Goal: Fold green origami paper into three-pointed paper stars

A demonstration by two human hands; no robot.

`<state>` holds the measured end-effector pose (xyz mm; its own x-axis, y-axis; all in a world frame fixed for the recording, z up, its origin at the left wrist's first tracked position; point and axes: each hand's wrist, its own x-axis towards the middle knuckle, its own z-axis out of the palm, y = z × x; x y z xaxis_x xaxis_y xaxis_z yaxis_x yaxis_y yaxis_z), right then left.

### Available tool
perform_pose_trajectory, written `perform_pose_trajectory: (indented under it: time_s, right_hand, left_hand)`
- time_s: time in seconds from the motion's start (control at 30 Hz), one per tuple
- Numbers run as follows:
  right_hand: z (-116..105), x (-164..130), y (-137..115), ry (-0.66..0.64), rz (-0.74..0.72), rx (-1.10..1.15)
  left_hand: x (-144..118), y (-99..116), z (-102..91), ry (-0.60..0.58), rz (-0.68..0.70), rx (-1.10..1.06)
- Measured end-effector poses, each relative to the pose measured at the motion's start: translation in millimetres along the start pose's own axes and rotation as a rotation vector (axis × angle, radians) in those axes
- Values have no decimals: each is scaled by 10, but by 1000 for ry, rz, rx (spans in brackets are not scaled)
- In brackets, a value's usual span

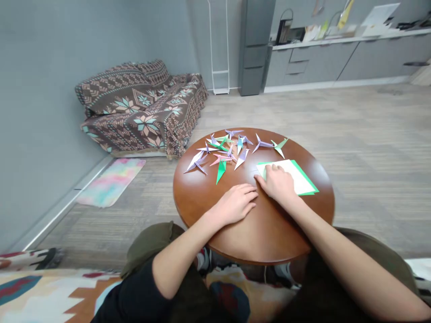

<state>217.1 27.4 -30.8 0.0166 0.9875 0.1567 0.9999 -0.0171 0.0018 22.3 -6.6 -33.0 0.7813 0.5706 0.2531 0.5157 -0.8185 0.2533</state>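
Observation:
On the round brown table (256,242), my left hand (235,205) lies palm down with its fingers stretched out and nothing in them. My right hand (279,183) rests on the left part of a stack of square paper sheets (301,177), white on top with green edges showing beneath. Its thumb is apart from the fingers, and whatever is under the palm is hidden. Beyond my hands lie several folded paper cranes, among them a green crane (221,170), a pink crane (220,158), a purple crane (262,142) and a pale green crane (279,147).
A sofa (144,112) under a patterned cover stands at the back left, with a pastel mat (111,181) on the floor before it. A grey fridge (257,45) and kitchen cabinets (336,60) line the back wall. My knees flank the table.

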Motion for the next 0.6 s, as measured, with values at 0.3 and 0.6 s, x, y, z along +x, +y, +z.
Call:
perform_pose_trajectory:
  time_s: [0.3,0.6]
  right_hand:
    - [39,37,-2,-33,-29,31]
    - [-23,51,34,58,-171,111]
  left_hand:
    - [-47,-426,-271,425,-524,-44]
    - [-15,-806,-144,452,-590,-117]
